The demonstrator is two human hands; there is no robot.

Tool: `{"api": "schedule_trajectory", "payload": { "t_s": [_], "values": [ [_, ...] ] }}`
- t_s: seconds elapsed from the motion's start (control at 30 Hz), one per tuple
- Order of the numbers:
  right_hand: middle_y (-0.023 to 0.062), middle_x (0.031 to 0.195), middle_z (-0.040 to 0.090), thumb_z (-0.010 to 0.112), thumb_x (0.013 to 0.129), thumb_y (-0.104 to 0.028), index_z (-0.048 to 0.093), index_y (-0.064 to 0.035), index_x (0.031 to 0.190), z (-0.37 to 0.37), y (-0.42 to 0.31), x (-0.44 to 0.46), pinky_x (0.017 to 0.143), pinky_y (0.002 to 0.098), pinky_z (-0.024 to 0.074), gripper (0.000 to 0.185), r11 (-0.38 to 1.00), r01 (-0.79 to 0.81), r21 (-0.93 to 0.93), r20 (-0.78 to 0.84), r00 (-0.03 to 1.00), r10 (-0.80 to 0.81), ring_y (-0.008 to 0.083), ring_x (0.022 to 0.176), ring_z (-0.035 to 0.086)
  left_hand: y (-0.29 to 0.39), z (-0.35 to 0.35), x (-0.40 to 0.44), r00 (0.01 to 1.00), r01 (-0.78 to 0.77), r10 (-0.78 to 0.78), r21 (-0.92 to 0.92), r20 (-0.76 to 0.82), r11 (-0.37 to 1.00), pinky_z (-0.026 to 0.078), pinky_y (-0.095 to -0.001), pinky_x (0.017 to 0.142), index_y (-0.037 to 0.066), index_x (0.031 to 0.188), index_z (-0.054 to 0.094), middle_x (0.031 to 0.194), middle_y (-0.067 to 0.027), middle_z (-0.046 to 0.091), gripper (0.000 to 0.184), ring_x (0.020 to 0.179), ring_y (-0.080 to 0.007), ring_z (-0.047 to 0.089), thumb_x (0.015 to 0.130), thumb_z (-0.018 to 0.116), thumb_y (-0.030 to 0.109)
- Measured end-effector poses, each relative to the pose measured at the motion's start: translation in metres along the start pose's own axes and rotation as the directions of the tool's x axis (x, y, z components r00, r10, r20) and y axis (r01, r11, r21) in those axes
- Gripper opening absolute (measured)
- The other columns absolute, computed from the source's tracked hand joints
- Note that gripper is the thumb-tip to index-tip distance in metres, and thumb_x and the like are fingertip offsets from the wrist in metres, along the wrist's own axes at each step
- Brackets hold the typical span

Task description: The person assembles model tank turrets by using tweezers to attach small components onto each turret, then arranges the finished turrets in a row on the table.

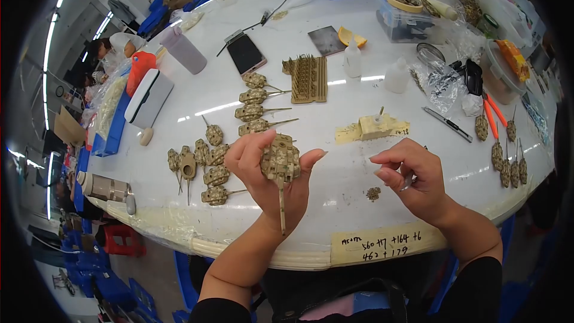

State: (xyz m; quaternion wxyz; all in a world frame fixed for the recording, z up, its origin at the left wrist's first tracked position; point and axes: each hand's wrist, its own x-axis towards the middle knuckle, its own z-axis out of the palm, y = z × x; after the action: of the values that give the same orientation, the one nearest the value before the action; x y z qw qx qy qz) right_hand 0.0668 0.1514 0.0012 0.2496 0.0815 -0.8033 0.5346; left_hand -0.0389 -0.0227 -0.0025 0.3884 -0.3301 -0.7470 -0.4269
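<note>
My left hand (262, 188) is closed around a camouflage-painted toy tank turret (280, 160), its long gun barrel pointing down towards me. Fingers and thumb grip the turret's two sides. My right hand (423, 184) is raised over the table to the right, its fingers curled. A small shiny piece (408, 182) shows among those fingers, too little of it to name. Below and left of that hand lies a little pile of tiny brown parts (373, 194). Just beyond stands a tan block (376, 127) with a thin post, on yellowish tape.
More turrets (251, 112) lie left of centre, others (506, 172) at far right. Behind are a tan parts frame (311, 81), a phone (245, 54) and white bottles (396, 76). A craft knife (446, 124) and orange-handled tool (495, 112) lie right. Handwritten tape (388, 244) lines the near edge.
</note>
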Motion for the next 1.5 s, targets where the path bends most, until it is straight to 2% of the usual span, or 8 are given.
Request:
{"api": "schedule_trajectory", "payload": {
  "t_s": [0.23, 0.47, 0.53, 0.9, 1.03, 1.23, 1.4, 1.5],
  "values": [
    [0.0032, 0.072, 0.053, 0.061, 0.073, 0.0, 0.06, -0.0015, 0.087, -0.002, -0.002, -0.001, 0.051, 0.0183, 0.0358, 0.014, 1.0, 0.011, -0.006, 0.015, 1.0, -0.011, 0.0091, 0.056, 0.043, 0.002, 0.003, -0.001, 1.0, 0.005, -0.005, 0.035, 0.016, 0.999, 0.033, -0.0291, 0.08, 0.005, 0.111, 0.042, 0.099, -0.0081, 0.039, 0.06, 0.09, -0.021, 0.037, 0.068, 0.071, 0.035],
    [0.0035, 0.076, 0.054, 0.065, 0.07, -0.001, 0.06, -0.0039, 0.092, -0.004, -0.001, 0.0, 0.05, 0.0171, 0.0349, 0.023, 0.996, 0.076, -0.042, -0.069, 0.994, -0.079, 0.008, 0.058, 0.041, 0.014, 0.007, -0.002, 0.984, 0.067, -0.04, -0.155, 0.173, 0.986, 0.035, -0.028, 0.078, 0.003, 0.119, 0.04, 0.097, -0.008, 0.041, 0.066, 0.086, -0.0198, 0.039, 0.067, 0.072, 0.028],
    [0.0042, 0.079, 0.054, 0.067, 0.068, 0.0, 0.06, -0.004, 0.096, -0.004, -0.002, -0.001, 0.049, 0.0173, 0.0364, 0.029, 0.976, 0.207, -0.069, -0.091, 0.973, -0.213, 0.0078, 0.056, 0.041, 0.018, 0.007, -0.006, 0.959, 0.045, -0.007, -0.127, 0.285, 0.991, 0.035, -0.0275, 0.077, 0.003, 0.122, 0.038, 0.097, -0.008, 0.042, 0.068, 0.084, -0.019, 0.04, 0.066, 0.073, 0.024],
    [0.0045, 0.079, 0.055, 0.067, 0.067, 0.0, 0.06, -0.0039, 0.097, -0.008, -0.005, -0.007, 0.045, 0.0173, 0.0361, 0.032, 0.973, 0.194, -0.125, -0.019, 0.98, -0.198, 0.0069, 0.051, 0.039, 0.026, 0.009, -0.01, 0.919, 0.05, 0.02, -0.166, 0.393, 0.985, 0.036, -0.0276, 0.078, 0.003, 0.121, 0.038, 0.097, -0.0088, 0.044, 0.064, 0.084, -0.0176, 0.042, 0.068, 0.071, 0.015],
    [0.0041, 0.075, 0.055, 0.065, 0.068, 0.002, 0.059, -0.0034, 0.097, -0.004, -0.005, -0.005, 0.044, 0.0168, 0.0346, 0.03, 0.983, 0.128, -0.133, 0.016, 0.992, -0.127, 0.0064, 0.05, 0.039, 0.026, 0.004, -0.004, 0.749, 0.656, -0.374, -0.53, 0.547, 0.537, 0.037, -0.027, 0.08, 0.004, 0.119, 0.038, 0.098, -0.0088, 0.047, 0.058, 0.084, -0.0156, 0.046, 0.069, 0.069, 0.009],
    [-0.0018, 0.069, 0.053, 0.064, 0.069, 0.0, 0.058, -0.0061, 0.098, 0.0, -0.002, -0.004, 0.039, 0.0183, 0.0292, 0.03, 0.976, 0.173, -0.131, 0.015, 0.985, -0.172, 0.0068, 0.048, 0.036, 0.021, 0.001, -0.002, 0.607, 0.795, -0.462, -0.501, 0.647, 0.342, 0.039, -0.0265, 0.081, 0.004, 0.116, 0.039, 0.098, -0.0089, 0.049, 0.053, 0.085, -0.0145, 0.048, 0.071, 0.067, 0.004],
    [0.0035, 0.065, 0.053, 0.059, 0.076, -0.002, 0.056, -0.0014, 0.09, -0.002, -0.011, -0.004, 0.039, 0.0149, 0.0296, 0.014, 0.97, -0.196, 0.142, 0.061, 0.98, 0.19, 0.0047, 0.045, 0.037, 0.017, 0.001, -0.005, 0.61, 0.785, -0.405, -0.453, 0.681, 0.422, 0.04, -0.0265, 0.081, 0.004, 0.119, 0.037, 0.097, -0.0093, 0.05, 0.055, 0.085, -0.0154, 0.05, 0.072, 0.065, 0.003],
    [0.0042, 0.065, 0.053, 0.056, 0.08, -0.008, 0.054, -0.0021, 0.083, -0.006, -0.007, 0.003, 0.038, 0.0149, 0.029, 0.007, 0.715, -0.489, 0.499, 0.144, 0.861, 0.488, 0.0044, 0.044, 0.037, 0.019, 0.001, -0.002, 0.554, 0.833, -0.393, -0.478, 0.734, 0.28, 0.041, -0.0278, 0.082, 0.004, 0.121, 0.036, 0.1, -0.0112, 0.051, 0.054, 0.088, -0.0169, 0.051, 0.074, 0.062, 0.003]
  ]
}}
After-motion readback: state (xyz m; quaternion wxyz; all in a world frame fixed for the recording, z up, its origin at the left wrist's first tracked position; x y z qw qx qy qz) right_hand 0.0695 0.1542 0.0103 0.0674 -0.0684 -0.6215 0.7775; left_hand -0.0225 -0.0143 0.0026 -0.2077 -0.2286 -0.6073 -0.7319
